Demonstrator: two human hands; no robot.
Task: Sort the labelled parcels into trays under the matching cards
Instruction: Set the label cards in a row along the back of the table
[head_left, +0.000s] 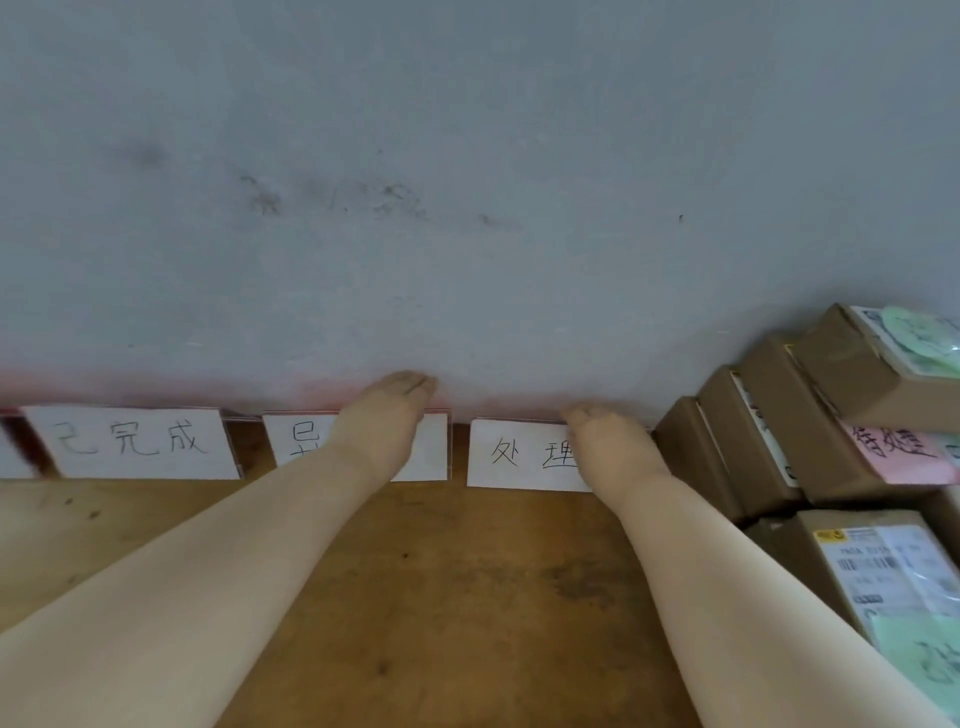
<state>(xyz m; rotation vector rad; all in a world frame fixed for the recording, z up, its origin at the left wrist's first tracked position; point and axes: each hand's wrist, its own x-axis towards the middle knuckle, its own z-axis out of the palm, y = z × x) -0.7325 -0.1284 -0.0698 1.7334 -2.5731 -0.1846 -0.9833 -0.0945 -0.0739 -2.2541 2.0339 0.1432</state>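
Three white handwritten cards stand in a row against the grey wall at the back of the wooden table (441, 597): a left card (140, 441), a middle card (428, 449) and a right card (511, 454). My left hand (387, 415) reaches over the middle card, its fingers stretched together to the wall above the card's top edge. My right hand (610, 441) lies over the right card's right half, with its fingertips at the top edge; how the fingers lie is unclear. Cardboard parcels (810, 415) with labels are stacked at the right.
A parcel with a pink note (898, 452) leans in the stack, and another with a shipping label and a green note (893, 577) lies nearer at the right edge. A sliver of another card (13, 457) shows at the far left. No tray is in view.
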